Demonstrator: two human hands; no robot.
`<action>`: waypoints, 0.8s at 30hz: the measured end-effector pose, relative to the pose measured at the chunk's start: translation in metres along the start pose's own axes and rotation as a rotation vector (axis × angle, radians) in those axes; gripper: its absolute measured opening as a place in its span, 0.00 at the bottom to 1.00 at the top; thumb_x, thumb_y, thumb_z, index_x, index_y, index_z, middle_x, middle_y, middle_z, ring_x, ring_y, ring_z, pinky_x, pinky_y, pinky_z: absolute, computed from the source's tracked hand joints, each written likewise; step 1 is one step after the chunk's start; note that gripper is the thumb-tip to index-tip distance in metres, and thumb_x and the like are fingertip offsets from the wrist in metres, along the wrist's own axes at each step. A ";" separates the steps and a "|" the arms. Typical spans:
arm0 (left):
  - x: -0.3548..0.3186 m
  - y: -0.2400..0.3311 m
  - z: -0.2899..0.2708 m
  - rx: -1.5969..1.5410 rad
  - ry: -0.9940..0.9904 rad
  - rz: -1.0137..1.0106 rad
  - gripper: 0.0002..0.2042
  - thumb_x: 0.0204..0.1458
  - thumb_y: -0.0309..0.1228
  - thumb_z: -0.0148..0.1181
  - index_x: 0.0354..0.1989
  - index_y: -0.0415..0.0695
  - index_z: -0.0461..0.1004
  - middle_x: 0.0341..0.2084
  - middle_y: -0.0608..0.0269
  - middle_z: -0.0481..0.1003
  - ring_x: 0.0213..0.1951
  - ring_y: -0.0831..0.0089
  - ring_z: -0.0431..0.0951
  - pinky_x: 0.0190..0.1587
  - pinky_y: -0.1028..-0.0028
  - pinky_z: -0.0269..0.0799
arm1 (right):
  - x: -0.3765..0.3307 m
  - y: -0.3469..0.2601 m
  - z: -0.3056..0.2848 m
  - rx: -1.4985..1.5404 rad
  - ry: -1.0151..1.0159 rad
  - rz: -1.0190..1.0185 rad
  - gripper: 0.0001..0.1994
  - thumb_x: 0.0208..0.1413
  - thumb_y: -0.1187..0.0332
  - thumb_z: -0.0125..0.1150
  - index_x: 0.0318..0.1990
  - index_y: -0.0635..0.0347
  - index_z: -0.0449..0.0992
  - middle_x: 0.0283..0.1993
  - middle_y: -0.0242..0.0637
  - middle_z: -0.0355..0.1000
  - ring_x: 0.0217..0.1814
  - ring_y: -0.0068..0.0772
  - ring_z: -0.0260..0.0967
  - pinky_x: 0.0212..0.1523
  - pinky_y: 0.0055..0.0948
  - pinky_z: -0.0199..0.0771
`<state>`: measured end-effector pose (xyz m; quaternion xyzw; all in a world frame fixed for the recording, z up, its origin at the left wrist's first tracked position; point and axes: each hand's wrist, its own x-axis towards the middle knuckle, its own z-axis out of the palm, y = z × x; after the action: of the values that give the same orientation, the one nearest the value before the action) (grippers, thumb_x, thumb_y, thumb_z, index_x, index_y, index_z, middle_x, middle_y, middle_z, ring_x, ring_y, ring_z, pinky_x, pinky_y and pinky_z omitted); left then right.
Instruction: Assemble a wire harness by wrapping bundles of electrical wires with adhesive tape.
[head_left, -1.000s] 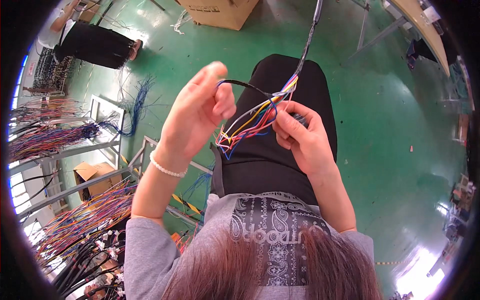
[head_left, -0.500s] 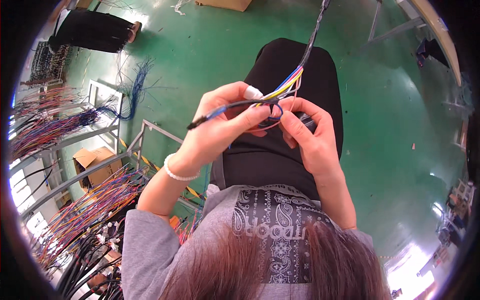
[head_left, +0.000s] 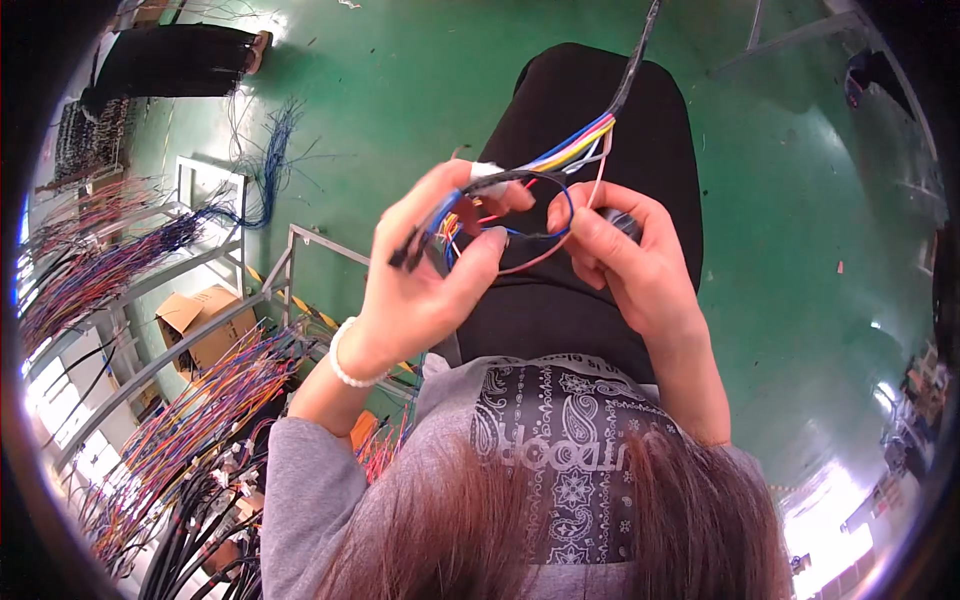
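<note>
A wire harness (head_left: pixel 622 95) in black sleeving comes down from the top and fans out into blue, yellow, white, red and pink wires (head_left: pixel 572 153). My left hand (head_left: pixel 415 265), with a white wrap (head_left: pixel 487 182) on one finger, is curled round the bundle, its thumb apart from the fingers. Dark connectors (head_left: pixel 405 252) on a black-and-blue branch hang over that hand. Blue and pink wires loop across to my right hand (head_left: pixel 630 250), where thumb and fingers close at the loop. A black rounded thing (head_left: pixel 624 222) sits in its grasp, partly hidden.
Coloured wires (head_left: pixel 215 400) lie in heaps on metal racks (head_left: pixel 265 290) at the left, with a cardboard box (head_left: pixel 205 320) beside them. Blue wires (head_left: pixel 275 180) hang off a rack end. Another person's dark-clothed leg (head_left: pixel 180 58) shows at the upper left.
My left hand has moved a little left, its thumb parting from its fingers. The gap between my hands has widened, and the blue loop now shows more fully.
</note>
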<state>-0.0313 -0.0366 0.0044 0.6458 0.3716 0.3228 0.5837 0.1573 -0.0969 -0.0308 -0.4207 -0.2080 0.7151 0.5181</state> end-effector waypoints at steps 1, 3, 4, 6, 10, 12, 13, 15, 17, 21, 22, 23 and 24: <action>0.002 0.001 0.000 -0.096 -0.022 -0.099 0.21 0.48 0.14 0.54 0.53 0.35 0.68 0.42 0.59 0.74 0.40 0.76 0.73 0.45 0.75 0.71 | -0.001 0.001 0.001 -0.017 0.006 0.027 0.10 0.56 0.67 0.62 0.38 0.64 0.74 0.36 0.32 0.72 0.23 0.12 0.58 0.21 0.15 0.56; 0.007 0.005 -0.001 -0.194 -0.047 -0.202 0.22 0.48 0.14 0.54 0.55 0.35 0.67 0.44 0.60 0.74 0.40 0.75 0.73 0.45 0.75 0.71 | 0.000 0.005 0.004 -0.112 0.000 -0.022 0.09 0.55 0.67 0.63 0.37 0.64 0.75 0.34 0.30 0.72 0.24 0.11 0.60 0.22 0.14 0.57; 0.009 0.009 0.000 -0.267 -0.089 -0.214 0.21 0.49 0.17 0.56 0.54 0.33 0.67 0.45 0.59 0.74 0.42 0.75 0.73 0.48 0.75 0.69 | -0.001 0.006 0.006 -0.208 -0.015 -0.071 0.08 0.54 0.68 0.64 0.36 0.63 0.75 0.33 0.29 0.73 0.24 0.11 0.61 0.22 0.14 0.58; 0.007 0.010 0.003 -0.340 -0.131 -0.230 0.21 0.50 0.21 0.58 0.54 0.32 0.67 0.45 0.58 0.74 0.44 0.75 0.72 0.51 0.74 0.67 | -0.008 -0.001 0.013 -0.234 -0.078 0.005 0.07 0.53 0.70 0.65 0.35 0.63 0.76 0.28 0.25 0.73 0.28 0.10 0.66 0.27 0.13 0.63; 0.008 0.010 0.016 -0.062 -0.033 -0.126 0.21 0.49 0.24 0.64 0.52 0.33 0.69 0.40 0.63 0.74 0.39 0.78 0.74 0.44 0.79 0.70 | -0.006 0.011 0.019 -0.345 -0.035 -0.134 0.07 0.54 0.71 0.64 0.36 0.65 0.76 0.31 0.28 0.75 0.32 0.15 0.69 0.33 0.16 0.68; 0.015 0.017 0.017 0.086 0.007 -0.280 0.18 0.51 0.23 0.63 0.50 0.32 0.70 0.32 0.66 0.74 0.33 0.80 0.75 0.39 0.81 0.71 | -0.008 0.012 0.017 -0.415 -0.025 -0.169 0.07 0.54 0.71 0.64 0.36 0.66 0.76 0.32 0.30 0.76 0.34 0.16 0.70 0.35 0.17 0.69; 0.019 0.005 0.022 0.107 0.064 -0.129 0.11 0.51 0.23 0.63 0.43 0.35 0.75 0.24 0.69 0.74 0.25 0.85 0.73 0.29 0.85 0.67 | -0.009 0.012 0.015 -0.551 -0.065 -0.218 0.07 0.54 0.71 0.63 0.37 0.65 0.76 0.32 0.30 0.76 0.34 0.17 0.71 0.36 0.18 0.69; 0.022 0.005 0.015 0.038 0.109 -0.180 0.09 0.52 0.25 0.62 0.41 0.35 0.76 0.24 0.68 0.75 0.24 0.85 0.72 0.27 0.85 0.66 | -0.011 0.017 0.004 -0.596 -0.054 -0.195 0.07 0.54 0.69 0.64 0.36 0.63 0.77 0.31 0.30 0.76 0.33 0.15 0.70 0.33 0.16 0.68; 0.026 0.006 0.009 -0.131 0.178 -0.261 0.08 0.56 0.28 0.60 0.38 0.36 0.76 0.24 0.66 0.75 0.22 0.85 0.71 0.22 0.84 0.64 | -0.004 0.015 -0.017 -0.526 0.308 -0.103 0.08 0.54 0.67 0.64 0.36 0.62 0.76 0.33 0.29 0.75 0.29 0.11 0.65 0.27 0.13 0.63; 0.026 0.009 0.015 -0.277 0.173 -0.422 0.08 0.56 0.28 0.60 0.39 0.36 0.76 0.24 0.66 0.75 0.22 0.84 0.72 0.21 0.84 0.64 | -0.009 0.010 0.000 -0.678 0.510 -0.484 0.06 0.54 0.72 0.64 0.35 0.63 0.75 0.33 0.26 0.71 0.27 0.11 0.62 0.27 0.14 0.62; 0.023 0.010 0.016 -0.271 0.158 -0.429 0.08 0.56 0.28 0.60 0.39 0.36 0.76 0.24 0.66 0.75 0.22 0.84 0.72 0.21 0.84 0.64 | -0.013 0.004 0.011 -0.606 0.379 -0.564 0.05 0.54 0.73 0.64 0.34 0.64 0.75 0.31 0.25 0.70 0.27 0.12 0.62 0.27 0.15 0.62; 0.022 0.012 0.017 -0.279 0.175 -0.423 0.08 0.56 0.28 0.60 0.39 0.36 0.76 0.24 0.65 0.75 0.22 0.83 0.72 0.21 0.84 0.65 | -0.011 0.000 0.018 -0.682 0.331 -0.547 0.04 0.54 0.75 0.64 0.34 0.65 0.77 0.30 0.27 0.72 0.29 0.14 0.66 0.31 0.16 0.65; 0.022 0.014 0.018 -0.286 0.192 -0.416 0.08 0.56 0.27 0.60 0.40 0.36 0.76 0.24 0.65 0.75 0.23 0.83 0.72 0.21 0.83 0.66 | -0.005 -0.001 0.026 -0.676 0.390 -0.509 0.05 0.54 0.74 0.64 0.36 0.66 0.79 0.30 0.30 0.75 0.32 0.16 0.69 0.35 0.16 0.68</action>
<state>-0.0033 -0.0277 0.0157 0.4328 0.5005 0.3048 0.6850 0.1377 -0.0974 -0.0137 -0.6280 -0.4246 0.3651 0.5404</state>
